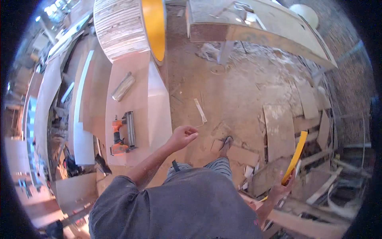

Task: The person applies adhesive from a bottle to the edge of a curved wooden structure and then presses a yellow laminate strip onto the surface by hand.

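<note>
My left hand (pixel 185 135) hangs beside the plywood panel (pixel 159 115), its fingers loosely curled and apart from the thumb, apparently holding nothing. On that panel lie an orange and grey nail gun (pixel 124 133) and a wrapped, pale roll-like bundle (pixel 123 85). My right hand (pixel 282 185) is closed around a long, narrow yellow strip (pixel 296 153) at my right side. Above the panel stands a curved piece of slatted wood (pixel 119 28) with a yellow face (pixel 154 30).
A wooden workbench (pixel 254 30) stands at the back right. Loose boards (pixel 278 131) and offcuts lie on the dusty floor (pixel 223 91) to the right, near my foot (pixel 226 143). Long sheets and planks (pixel 81 107) are stacked along the left.
</note>
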A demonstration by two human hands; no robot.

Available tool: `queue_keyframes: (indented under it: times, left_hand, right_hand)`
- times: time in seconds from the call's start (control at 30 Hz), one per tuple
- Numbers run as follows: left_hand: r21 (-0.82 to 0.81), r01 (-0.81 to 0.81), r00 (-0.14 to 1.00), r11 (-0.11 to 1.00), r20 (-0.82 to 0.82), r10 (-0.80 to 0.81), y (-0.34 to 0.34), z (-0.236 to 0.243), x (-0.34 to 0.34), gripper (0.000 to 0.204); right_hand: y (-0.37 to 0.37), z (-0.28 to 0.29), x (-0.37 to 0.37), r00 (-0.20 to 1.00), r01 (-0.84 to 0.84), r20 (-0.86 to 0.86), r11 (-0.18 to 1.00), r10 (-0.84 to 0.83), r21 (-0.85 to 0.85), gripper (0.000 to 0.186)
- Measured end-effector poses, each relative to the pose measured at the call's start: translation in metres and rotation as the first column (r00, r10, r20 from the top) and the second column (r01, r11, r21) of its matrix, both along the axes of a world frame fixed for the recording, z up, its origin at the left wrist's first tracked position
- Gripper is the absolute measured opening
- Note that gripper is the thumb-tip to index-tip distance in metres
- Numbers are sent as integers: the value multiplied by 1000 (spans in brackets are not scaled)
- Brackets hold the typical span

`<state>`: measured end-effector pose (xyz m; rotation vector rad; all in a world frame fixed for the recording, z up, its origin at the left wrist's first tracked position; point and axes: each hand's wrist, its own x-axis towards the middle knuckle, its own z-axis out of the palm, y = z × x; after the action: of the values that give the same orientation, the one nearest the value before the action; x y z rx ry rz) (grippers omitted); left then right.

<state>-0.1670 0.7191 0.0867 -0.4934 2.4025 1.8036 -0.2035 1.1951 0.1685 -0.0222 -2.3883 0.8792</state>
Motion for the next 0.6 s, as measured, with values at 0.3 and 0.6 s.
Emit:
queue_keyframes:
  times: [0.3, 0.6]
  left_hand:
    - [-201, -516, 843, 833, 56, 535, 5, -2, -50, 23]
    - [-338, -897, 358, 286, -173, 918, -35, -28, -88, 16]
  right_hand:
    - [-69, 16, -319, 851, -473, 207, 876, 483, -99, 34]
    - [-314, 26, -493, 552, -811, -30, 528, 833, -253, 15]
